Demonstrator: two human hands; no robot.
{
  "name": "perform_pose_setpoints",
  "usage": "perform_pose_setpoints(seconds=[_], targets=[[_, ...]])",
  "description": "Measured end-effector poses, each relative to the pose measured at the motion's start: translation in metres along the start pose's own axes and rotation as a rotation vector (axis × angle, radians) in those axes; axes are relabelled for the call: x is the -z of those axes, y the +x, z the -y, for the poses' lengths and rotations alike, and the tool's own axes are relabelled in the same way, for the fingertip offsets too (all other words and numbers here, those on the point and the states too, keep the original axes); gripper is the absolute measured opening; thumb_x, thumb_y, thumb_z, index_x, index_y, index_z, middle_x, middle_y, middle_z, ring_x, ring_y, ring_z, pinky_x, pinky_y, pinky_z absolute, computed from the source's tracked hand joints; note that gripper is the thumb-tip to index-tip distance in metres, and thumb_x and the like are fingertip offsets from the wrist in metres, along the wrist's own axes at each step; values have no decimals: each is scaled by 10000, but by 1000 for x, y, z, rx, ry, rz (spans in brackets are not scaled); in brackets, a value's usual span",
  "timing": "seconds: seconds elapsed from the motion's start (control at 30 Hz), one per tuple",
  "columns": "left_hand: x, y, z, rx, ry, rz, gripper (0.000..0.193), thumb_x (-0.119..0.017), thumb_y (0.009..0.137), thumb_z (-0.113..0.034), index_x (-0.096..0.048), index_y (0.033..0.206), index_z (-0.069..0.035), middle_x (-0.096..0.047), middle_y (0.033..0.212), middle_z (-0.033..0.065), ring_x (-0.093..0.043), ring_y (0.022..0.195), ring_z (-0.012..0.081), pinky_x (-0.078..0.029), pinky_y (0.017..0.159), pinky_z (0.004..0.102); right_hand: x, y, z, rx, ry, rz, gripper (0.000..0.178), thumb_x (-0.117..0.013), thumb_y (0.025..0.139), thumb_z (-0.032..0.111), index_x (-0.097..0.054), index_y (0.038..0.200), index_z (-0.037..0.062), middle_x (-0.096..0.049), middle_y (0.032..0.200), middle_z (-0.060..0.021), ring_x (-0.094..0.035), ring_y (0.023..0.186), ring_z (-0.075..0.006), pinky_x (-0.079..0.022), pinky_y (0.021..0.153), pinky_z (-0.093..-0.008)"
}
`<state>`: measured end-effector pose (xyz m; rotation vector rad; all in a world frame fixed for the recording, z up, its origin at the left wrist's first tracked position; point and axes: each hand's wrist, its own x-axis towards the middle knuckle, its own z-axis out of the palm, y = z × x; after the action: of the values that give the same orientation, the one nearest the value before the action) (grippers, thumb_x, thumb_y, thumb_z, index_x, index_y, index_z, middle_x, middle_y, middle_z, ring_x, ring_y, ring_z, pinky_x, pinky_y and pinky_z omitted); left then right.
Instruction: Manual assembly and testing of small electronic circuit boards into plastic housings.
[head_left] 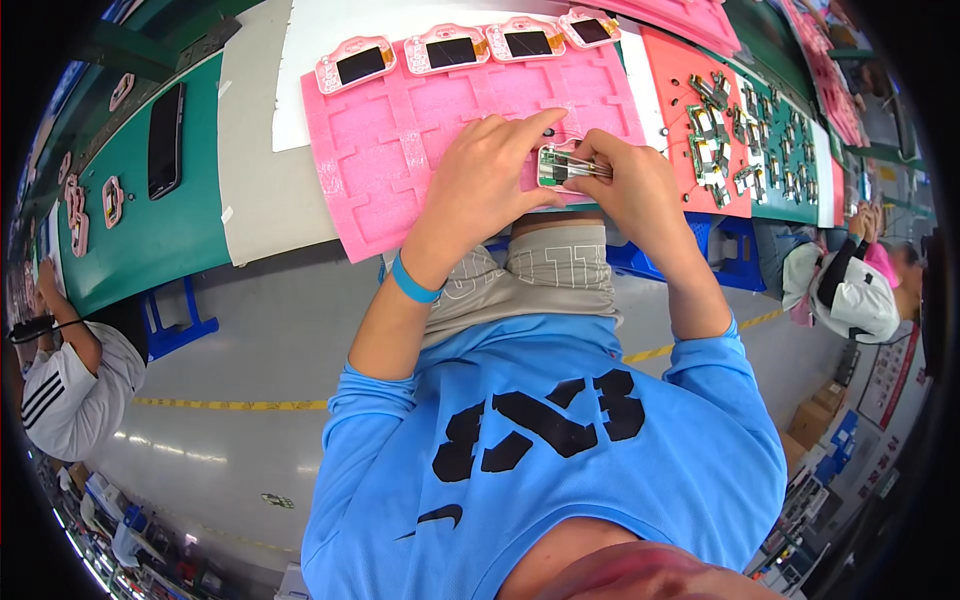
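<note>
My left hand [478, 172] curves around the left side of a small pink casing with a green circuit board [549, 172] in it, index finger over its far edge and thumb along its near edge. My right hand [640, 185] is closed on metal tweezers [590, 168], whose tips reach over the board. The casing is at the near right of a pink foam tray [370, 205]; its right part is hidden by my right fingers. Several pink casings with black screens [451, 52] line the tray's far edge.
To the right, a red mat [668, 80] carries several small circuit boards [708, 150] with wires. A black phone [167, 140] and a few pink casings [113, 200] lie on the green mat at left. Other people sit at both sides, near blue stools [180, 318].
</note>
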<state>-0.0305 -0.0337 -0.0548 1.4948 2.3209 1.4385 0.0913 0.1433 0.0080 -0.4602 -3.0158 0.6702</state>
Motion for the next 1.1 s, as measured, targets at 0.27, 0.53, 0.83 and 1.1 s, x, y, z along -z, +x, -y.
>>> perform_pose_setpoints(seconds=[0.27,0.53,0.83,1.1], targets=[[-3,3,0,-16,58,-44,846,-955,695,-269,-658,1479,-156,-785,1069,34,-694,963,217,-531,957,377,-11,3,-22,34,272,-13,266,-852,838,103,-730,1074,104,-705,741,-26,-602,625,-183,-459,607,-346],[16,0,-8,132,-132,-64,741,-964,744,-220,-690,1424,-113,-776,1060,56,-693,935,182,-548,889,328,-5,-28,-58,-176,507,-274,194,-798,924,109,-791,1118,96,-722,771,-37,-589,651,-138,-455,613,-285],[126,85,6,351,48,-116,502,-896,832,-258,-756,1288,-101,-743,893,31,-662,774,164,-538,735,310,-18,-41,-68,-152,304,-178,190,-827,903,220,-754,917,46,-687,708,-67,-575,570,-228,-476,588,-351],[159,202,250,299,303,-112,505,-839,918,-286,-707,1358,-77,-817,1113,75,-746,917,211,-568,810,316,20,-42,-76,-195,439,-129,161,-786,923,143,-797,1035,27,-621,679,-13,-469,601,-119,-389,571,-292]])
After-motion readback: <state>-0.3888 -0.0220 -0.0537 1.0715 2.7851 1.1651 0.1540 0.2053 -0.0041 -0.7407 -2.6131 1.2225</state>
